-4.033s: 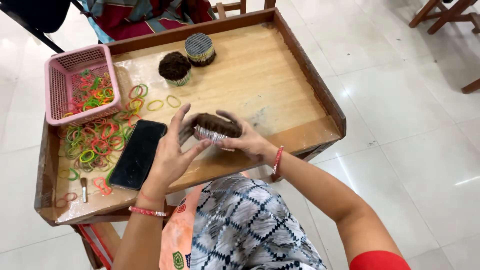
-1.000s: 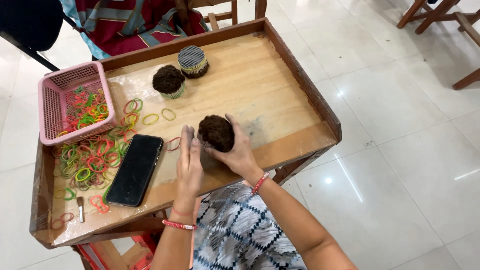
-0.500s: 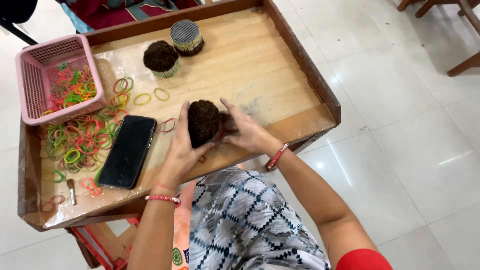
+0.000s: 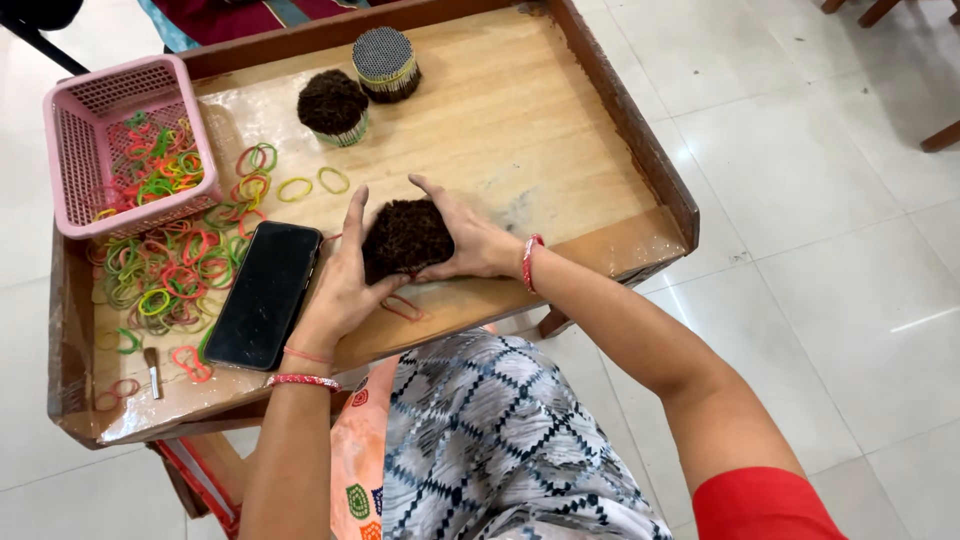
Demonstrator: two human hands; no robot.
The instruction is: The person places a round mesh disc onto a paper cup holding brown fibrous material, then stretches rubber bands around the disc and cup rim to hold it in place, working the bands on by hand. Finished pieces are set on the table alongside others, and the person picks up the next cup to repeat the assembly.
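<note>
A round bundle of thin sticks with dark brown tips (image 4: 405, 236) stands on the wooden tray table (image 4: 520, 120), clasped between both hands. My left hand (image 4: 345, 275) presses its left side, fingers pointing up. My right hand (image 4: 470, 238) wraps its right side. A red rubber band (image 4: 405, 308) lies on the wood just below the bundle. Two more bundles stand at the back: one dark-tipped (image 4: 333, 105) and one grey-tipped (image 4: 385, 62).
A black phone (image 4: 265, 293) lies left of my hands. Loose coloured rubber bands (image 4: 170, 265) spread over the table's left part, and a pink plastic basket (image 4: 75, 150) holds more. White floor tiles (image 4: 800, 200) lie to the right, with chair legs at the top corner.
The bundle went from lying sideways in my hands to standing upright on the table between both palms. The camera view shifted slightly closer.
</note>
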